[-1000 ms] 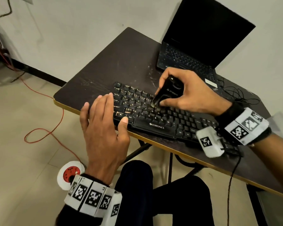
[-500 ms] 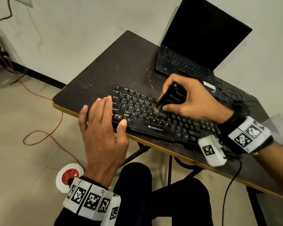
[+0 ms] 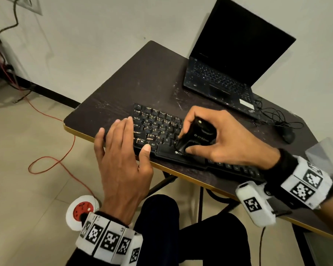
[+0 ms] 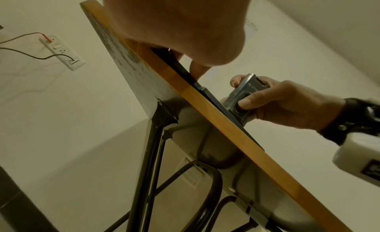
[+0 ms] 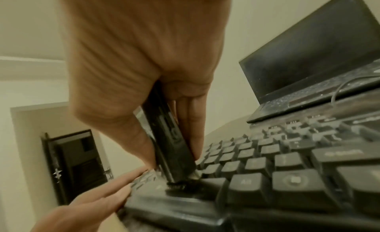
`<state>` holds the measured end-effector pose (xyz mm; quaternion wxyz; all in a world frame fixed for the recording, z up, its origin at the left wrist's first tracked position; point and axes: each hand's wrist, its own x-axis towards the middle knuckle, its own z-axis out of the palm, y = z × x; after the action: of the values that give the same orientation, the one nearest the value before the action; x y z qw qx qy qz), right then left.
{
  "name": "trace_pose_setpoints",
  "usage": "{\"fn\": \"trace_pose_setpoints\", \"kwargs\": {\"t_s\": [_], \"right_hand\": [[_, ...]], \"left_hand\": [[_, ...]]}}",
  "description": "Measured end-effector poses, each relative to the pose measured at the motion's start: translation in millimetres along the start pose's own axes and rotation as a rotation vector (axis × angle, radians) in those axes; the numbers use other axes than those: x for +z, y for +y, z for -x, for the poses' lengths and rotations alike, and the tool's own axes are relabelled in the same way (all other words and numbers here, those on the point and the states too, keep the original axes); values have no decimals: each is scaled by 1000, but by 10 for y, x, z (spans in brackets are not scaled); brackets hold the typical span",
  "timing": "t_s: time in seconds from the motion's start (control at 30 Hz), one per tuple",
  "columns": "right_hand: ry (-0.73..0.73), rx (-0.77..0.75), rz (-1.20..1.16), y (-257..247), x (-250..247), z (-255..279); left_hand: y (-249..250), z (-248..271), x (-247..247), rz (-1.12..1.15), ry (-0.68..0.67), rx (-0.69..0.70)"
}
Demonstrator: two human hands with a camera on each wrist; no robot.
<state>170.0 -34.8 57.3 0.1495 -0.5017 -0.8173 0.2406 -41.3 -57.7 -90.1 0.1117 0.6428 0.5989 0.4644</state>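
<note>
Keyboard [image 3: 158, 127] on table [image 3: 142, 77]; laptop [image 3: 219, 79] behind (mouse [image 3: 287, 136] right)

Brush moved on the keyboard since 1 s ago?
Yes. The brush slid across the keyboard toward its near edge, the person's side.

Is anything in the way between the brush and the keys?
Nothing visible. The right hand grips the brush, whose bristles touch the keyboard near its front edge. The left hand rests on its left end, beside the brush.
</note>
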Motion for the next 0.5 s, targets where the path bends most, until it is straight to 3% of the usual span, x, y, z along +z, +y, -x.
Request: {"fn": "trace_pose_setpoints", "kwargs": {"t_s": [0.17, 0.3, 0.43, 0.5], "right_hand": [[169, 153, 94, 261, -234, -190], [30, 42, 4, 125, -59, -83], [156, 182, 95, 309, -275, -224], [145, 145, 65, 271, -260, -180]], "left_hand": [[-18, 3, -6, -17, -11, 2], [-6, -6, 17, -10, -1, -1], [-27, 1, 14, -15, -8, 3], [-14, 5, 7, -10, -12, 3]]}}
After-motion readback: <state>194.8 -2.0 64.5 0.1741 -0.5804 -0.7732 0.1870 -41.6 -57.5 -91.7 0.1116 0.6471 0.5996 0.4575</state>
